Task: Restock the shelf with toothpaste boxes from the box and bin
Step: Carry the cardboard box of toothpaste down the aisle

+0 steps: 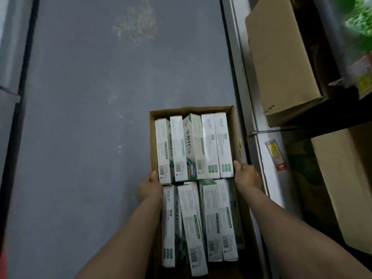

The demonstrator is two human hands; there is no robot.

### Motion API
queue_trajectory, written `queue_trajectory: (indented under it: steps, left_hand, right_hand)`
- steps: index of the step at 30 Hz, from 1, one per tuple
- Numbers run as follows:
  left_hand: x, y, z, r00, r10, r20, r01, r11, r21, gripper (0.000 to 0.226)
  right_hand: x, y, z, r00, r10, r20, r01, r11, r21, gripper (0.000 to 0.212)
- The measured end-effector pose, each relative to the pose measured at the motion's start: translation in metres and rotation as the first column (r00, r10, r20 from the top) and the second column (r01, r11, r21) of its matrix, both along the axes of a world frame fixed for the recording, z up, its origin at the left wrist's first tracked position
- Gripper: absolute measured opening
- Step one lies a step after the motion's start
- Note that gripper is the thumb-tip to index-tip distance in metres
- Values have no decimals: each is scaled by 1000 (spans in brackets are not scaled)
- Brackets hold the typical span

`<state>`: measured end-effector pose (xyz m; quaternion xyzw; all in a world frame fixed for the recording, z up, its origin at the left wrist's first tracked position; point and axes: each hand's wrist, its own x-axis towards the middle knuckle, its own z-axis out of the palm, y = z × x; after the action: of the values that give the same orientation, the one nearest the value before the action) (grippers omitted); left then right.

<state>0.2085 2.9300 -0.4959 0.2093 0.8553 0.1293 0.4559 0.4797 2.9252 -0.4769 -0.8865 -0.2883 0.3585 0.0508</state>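
An open cardboard box [192, 110] sits low over the grey floor, packed with several white and green toothpaste boxes [192, 146] lying in two rows. My left hand [151, 186] grips the box's left wall, thumb hooked over the rim. On the opposite side, my right hand [246, 175] holds the right wall the same way. Both forearms reach down from the bottom of the view. The near row of toothpaste boxes [213, 220] lies between my arms.
A grey metal shelf upright [236, 63] runs along the right, close to the box. Behind it stand large closed cartons [281, 63], another carton [346, 178] lower down, and green packets [360, 21] at the top right. A dark edge [22, 77] borders the floor at left.
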Motion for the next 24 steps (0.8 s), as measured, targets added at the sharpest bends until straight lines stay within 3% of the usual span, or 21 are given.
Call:
queue_trajectory:
  steps: [3, 7, 11, 16, 24]
  left_hand:
    - [7, 1, -2, 995, -89, -35, 89, 996, 2, 43]
    - [7, 8, 19, 991, -75, 108, 79, 996, -42, 47]
    - [28, 21, 83, 977, -27, 210, 26, 1000, 7, 50]
    - [64, 47, 203, 936, -59, 347, 30, 996, 88, 66]
    - [113, 84, 449, 772, -196, 604, 13, 956, 293, 42]
  right_hand:
    - [1, 12, 1, 999, 9, -53, -14, 994, -106, 32]
    - [-2, 11, 31, 969, -88, -232, 51, 985, -163, 48]
    - [-1, 15, 92, 965, -128, -227, 83, 977, -198, 42]
    - [1, 34, 208, 925, -228, -305, 236, 972, -11, 26]
    - [10, 60, 433, 808, -278, -520, 469, 837, 281, 26]
